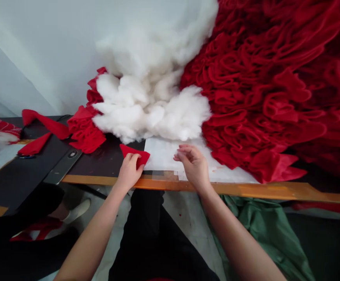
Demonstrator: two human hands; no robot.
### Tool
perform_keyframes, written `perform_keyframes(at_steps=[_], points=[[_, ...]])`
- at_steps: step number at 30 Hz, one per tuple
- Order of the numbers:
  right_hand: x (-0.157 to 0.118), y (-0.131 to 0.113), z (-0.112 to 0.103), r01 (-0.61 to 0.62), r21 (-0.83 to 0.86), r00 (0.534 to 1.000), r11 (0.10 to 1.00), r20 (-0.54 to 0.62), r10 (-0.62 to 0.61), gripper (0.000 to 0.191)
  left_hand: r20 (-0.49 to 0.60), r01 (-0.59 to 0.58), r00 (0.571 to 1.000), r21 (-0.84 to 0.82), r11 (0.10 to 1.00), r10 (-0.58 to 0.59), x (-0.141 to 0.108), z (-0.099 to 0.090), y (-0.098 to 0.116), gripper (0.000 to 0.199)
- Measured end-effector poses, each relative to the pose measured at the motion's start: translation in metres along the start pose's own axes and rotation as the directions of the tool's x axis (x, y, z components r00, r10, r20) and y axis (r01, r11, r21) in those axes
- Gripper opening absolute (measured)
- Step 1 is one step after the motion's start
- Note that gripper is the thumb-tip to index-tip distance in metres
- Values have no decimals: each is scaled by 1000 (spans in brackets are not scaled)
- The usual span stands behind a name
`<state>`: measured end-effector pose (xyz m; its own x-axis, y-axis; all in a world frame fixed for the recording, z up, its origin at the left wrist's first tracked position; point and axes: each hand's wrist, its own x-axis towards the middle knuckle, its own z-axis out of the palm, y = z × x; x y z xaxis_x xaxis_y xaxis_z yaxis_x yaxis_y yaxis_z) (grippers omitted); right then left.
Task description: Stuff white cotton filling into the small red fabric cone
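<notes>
Between the thumb and fingers of my left hand (130, 168) is a small pointed red fabric piece (142, 156), held just over the table's front edge. To the right, my right hand (193, 164) hovers above white paper (162, 152), its fingers curled in toward the thumb. Whatever lies between those fingertips, if anything, is too small to make out. Beyond both hands rises a large heap of fluffy white stuffing (146, 105). A tall pile of red fabric pieces (254, 101) covers the right side of the table.
Left of the stuffing lie a smaller stack of red pieces (86, 128), loose red pieces (48, 125) and a phone (64, 166) at the table edge. A wooden strip (240, 190) runs along the front. Green cloth (266, 222) hangs below. A person's shoe (78, 210) shows at lower left.
</notes>
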<state>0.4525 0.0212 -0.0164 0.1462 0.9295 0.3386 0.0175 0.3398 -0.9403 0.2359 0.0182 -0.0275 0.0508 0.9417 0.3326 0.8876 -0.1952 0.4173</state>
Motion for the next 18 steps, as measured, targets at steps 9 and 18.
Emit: perform_keyframes(at_steps=[9,18], points=[[59,11,-10,358,-633,914,687,89,-395,19,-59,13,998,-20,1000,-15,-3,1,6,15],[48,13,-18,109,-167,987,980,-99,-126,16,-99,-353,935,-227,907,339,59,42,106,40]])
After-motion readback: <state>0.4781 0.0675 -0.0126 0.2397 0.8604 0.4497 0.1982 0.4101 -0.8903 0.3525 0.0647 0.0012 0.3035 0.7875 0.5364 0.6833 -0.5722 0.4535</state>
